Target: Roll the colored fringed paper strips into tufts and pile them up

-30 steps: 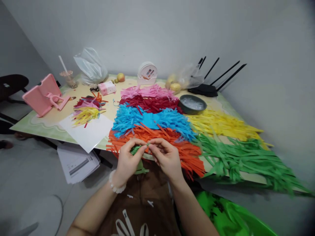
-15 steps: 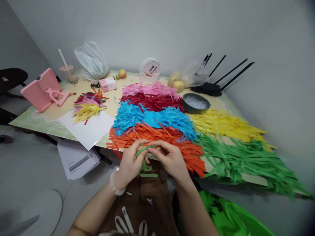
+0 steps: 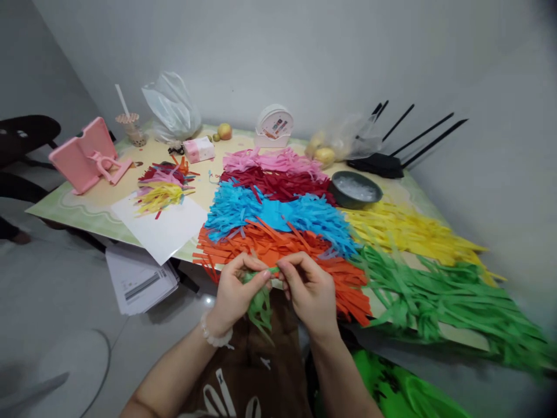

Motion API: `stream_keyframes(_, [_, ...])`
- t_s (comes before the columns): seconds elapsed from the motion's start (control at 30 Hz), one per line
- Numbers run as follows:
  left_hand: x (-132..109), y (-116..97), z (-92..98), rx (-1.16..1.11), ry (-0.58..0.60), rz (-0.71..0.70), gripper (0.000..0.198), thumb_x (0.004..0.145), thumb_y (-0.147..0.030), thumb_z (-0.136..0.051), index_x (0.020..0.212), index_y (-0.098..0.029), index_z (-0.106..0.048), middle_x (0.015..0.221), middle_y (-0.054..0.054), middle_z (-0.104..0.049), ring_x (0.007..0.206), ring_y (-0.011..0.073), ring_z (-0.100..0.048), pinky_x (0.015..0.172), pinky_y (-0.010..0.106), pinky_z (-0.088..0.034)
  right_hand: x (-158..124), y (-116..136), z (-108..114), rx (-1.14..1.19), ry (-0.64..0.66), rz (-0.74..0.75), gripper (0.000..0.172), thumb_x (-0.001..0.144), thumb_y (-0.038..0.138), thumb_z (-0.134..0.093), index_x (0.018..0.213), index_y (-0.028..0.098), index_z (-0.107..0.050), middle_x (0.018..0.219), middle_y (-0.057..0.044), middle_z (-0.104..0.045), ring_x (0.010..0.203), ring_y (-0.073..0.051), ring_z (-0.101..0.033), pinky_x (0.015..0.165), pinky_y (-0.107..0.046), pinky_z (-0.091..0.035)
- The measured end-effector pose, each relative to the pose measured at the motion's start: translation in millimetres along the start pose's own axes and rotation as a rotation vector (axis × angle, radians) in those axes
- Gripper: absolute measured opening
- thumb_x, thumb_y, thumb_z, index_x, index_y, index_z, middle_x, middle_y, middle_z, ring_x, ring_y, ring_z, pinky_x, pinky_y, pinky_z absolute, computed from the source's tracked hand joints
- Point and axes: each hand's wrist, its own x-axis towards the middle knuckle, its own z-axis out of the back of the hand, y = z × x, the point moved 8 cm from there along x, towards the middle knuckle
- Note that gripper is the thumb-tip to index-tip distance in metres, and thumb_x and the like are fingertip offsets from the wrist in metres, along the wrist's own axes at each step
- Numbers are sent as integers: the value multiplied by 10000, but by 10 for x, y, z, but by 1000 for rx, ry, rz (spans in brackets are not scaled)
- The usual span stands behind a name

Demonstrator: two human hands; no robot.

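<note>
Both of my hands meet just over the table's near edge, pinching one green tissue-paper tassel (image 3: 260, 306). My left hand (image 3: 237, 290) holds it near the top, thumb pressed against the fingers, and fringed strips hang down below. My right hand (image 3: 308, 290) grips the narrow twisted end between thumb and index finger. Directly behind the hands lies fringed orange paper (image 3: 278, 247). Beyond it are blue fringed paper (image 3: 274, 213), dark red (image 3: 274, 184) and pink (image 3: 278, 161). Green fringed paper (image 3: 448, 296) and yellow fringed paper (image 3: 413, 229) spread to the right.
Finished-looking small tassels (image 3: 163, 191) lie by a white sheet (image 3: 161, 232) at left. A pink stand (image 3: 87, 157), a drink cup (image 3: 133, 130) and a plastic bag (image 3: 174, 110) stand behind. A dark bowl (image 3: 355, 190) and a black router (image 3: 378, 165) are at right.
The twisted end of the green tassel now points toward my right hand, and its fringe hangs lower and looser. My right hand has shifted slightly rightward; the view has moved a little.
</note>
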Motion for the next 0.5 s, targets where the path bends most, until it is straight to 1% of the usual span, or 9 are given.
stream_keyframes(0.13, [-143,209,123,-172,-63,152,352,699,-345,-834,741,-162,-536,675,-14,-655,570,88,-601,588,195,-477,-63,-104,-146,39,11,-32,294,915,421,-603,730,192,-601,546,26,-566,426,-98,-496,417,-199,-408])
stream_keyframes(0.2, [-183,197,402,-96,-78,221,357,696,-373,-825,761,-169,-539,621,-16,-644,533,100,-584,553,202,-462,-126,-188,-272,148,82,-83,251,899,442,-627,853,195,-628,576,18,-604,433,-109,-525,408,-199,-428])
stream_keyframes(0.23, [-184,100,659,2,-125,212,344,705,-385,-810,781,-171,-552,613,-12,-644,532,113,-587,545,211,-461,-169,-234,-333,217,124,-113,262,895,453,-632,964,200,-628,618,9,-636,447,-116,-543,409,-201,-442])
stream_keyframes(0.27, [-176,-80,991,148,-210,164,323,716,-390,-793,806,-170,-574,633,0,-656,554,130,-604,557,226,-474,-221,-277,-387,281,163,-137,314,893,465,-633,1071,207,-606,669,-3,-666,464,-121,-558,414,-204,-455])
stream_keyframes(0.3, [-174,-365,1377,310,-343,55,310,730,-401,-768,853,-173,-597,698,17,-679,605,151,-631,591,249,-497,-279,-322,-435,333,201,-159,372,894,478,-630,1149,213,-574,716,-16,-686,479,-123,-567,421,-206,-464])
stream_keyframes(0.37, [-225,-1125,2077,723,-645,-253,302,797,-391,-668,1003,-172,-632,909,73,-718,787,202,-678,715,311,-535,-402,-433,-497,386,235,-212,413,897,501,-620,1187,215,-551,753,-27,-692,490,-113,-560,431,-197,-458])
stream_keyframes(0.4, [-246,-1500,2299,1000,-773,-399,297,847,-364,-591,1057,-159,-637,1020,112,-715,912,234,-676,810,358,-534,-460,-501,-513,394,226,-247,412,895,512,-618,1171,212,-559,741,-24,-684,487,-104,-547,435,-188,-447])
stream_keyframes(0.43, [-214,-1793,2431,1292,-857,-494,300,887,-332,-502,1076,-143,-639,1066,144,-708,990,268,-662,879,418,-518,-514,-573,-521,395,203,-286,415,891,523,-621,1156,208,-567,726,-19,-674,484,-96,-533,435,-179,-433])
stream_keyframes(0.5, [23,-2080,2652,1466,-858,-520,261,873,-278,-502,1017,-135,-667,1057,168,-706,1076,330,-615,990,527,-434,-601,-706,-539,391,152,-352,440,873,549,-633,1137,201,-577,702,-12,-659,478,-90,-516,430,-172,-411])
